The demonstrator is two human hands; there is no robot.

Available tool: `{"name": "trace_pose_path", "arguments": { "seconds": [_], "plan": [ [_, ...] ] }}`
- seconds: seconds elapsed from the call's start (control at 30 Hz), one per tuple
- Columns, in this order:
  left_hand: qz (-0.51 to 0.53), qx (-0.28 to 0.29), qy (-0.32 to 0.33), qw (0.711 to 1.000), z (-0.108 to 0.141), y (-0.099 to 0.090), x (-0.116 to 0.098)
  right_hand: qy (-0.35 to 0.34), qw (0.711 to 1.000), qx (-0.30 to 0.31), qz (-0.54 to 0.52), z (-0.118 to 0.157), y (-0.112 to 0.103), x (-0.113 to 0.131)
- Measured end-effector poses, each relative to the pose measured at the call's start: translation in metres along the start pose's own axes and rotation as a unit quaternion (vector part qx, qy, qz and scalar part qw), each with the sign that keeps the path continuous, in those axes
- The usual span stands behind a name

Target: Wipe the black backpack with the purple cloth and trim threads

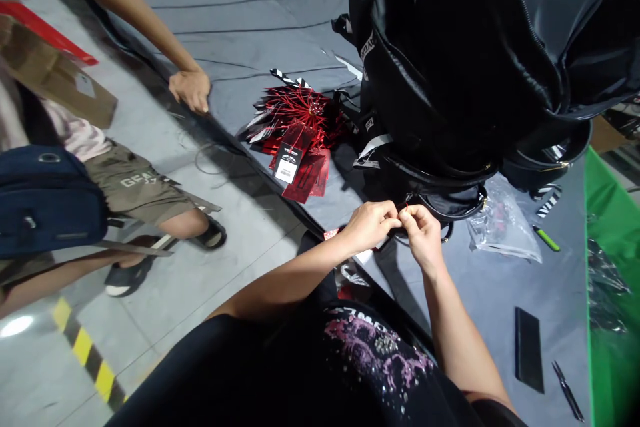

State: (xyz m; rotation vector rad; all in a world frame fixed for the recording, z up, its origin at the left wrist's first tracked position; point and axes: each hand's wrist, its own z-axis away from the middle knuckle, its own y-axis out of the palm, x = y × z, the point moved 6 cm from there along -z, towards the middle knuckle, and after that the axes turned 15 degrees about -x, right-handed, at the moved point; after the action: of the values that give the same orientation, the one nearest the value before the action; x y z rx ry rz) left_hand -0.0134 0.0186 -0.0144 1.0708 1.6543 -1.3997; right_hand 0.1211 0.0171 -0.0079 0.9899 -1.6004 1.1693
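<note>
Both hands meet at the table edge, in front of a black bag [435, 187] with a zipper and round handles. My left hand [371, 223] pinches at a thin red string [407, 205], its fingertips touching those of my right hand [421, 230]. The right fingers are also closed on the string. Part of a white and red tag [331, 234] shows beside my left wrist. Left of the bag lies a pile of hang tags [300, 147] with red strings, a black tag with a white label on top.
More black bags [450, 60] are stacked at the back right. On the right lie a clear plastic bag [505, 220], a green cutter [546, 238], a dark phone-like slab [529, 349] and black snips [567, 390]. Another person's hand [191, 89] rests at the table's left edge.
</note>
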Motion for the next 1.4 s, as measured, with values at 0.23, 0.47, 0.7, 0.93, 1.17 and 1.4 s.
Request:
{"name": "trace_pose_path", "arguments": {
  "seconds": [0.23, 0.47, 0.7, 0.93, 1.17, 1.4],
  "plan": [
    [-0.08, -0.041, 0.043, 0.995, 0.007, 0.0, -0.006, -0.002, 1.0, -0.022, -0.008, 0.001, 0.001, 0.0],
    [-0.096, -0.086, 0.022, 0.991, 0.006, 0.001, -0.007, -0.014, 0.999, -0.035, -0.006, 0.001, 0.001, -0.001],
    [-0.049, -0.045, 0.034, 0.997, 0.011, 0.0, -0.01, -0.039, 0.998, -0.056, -0.012, 0.004, -0.001, -0.001],
    [-0.062, -0.056, 0.012, 0.996, 0.012, -0.002, -0.011, -0.065, 0.994, -0.088, -0.03, 0.009, 0.001, 0.003],
    [-0.114, -0.058, -0.002, 0.992, 0.01, -0.007, -0.012, -0.07, 0.991, -0.11, -0.036, 0.008, 0.002, 0.001],
    [-0.139, -0.063, -0.01, 0.988, 0.009, -0.005, -0.015, -0.072, 0.99, -0.119, -0.032, 0.008, 0.003, 0.005]
  ]
}}
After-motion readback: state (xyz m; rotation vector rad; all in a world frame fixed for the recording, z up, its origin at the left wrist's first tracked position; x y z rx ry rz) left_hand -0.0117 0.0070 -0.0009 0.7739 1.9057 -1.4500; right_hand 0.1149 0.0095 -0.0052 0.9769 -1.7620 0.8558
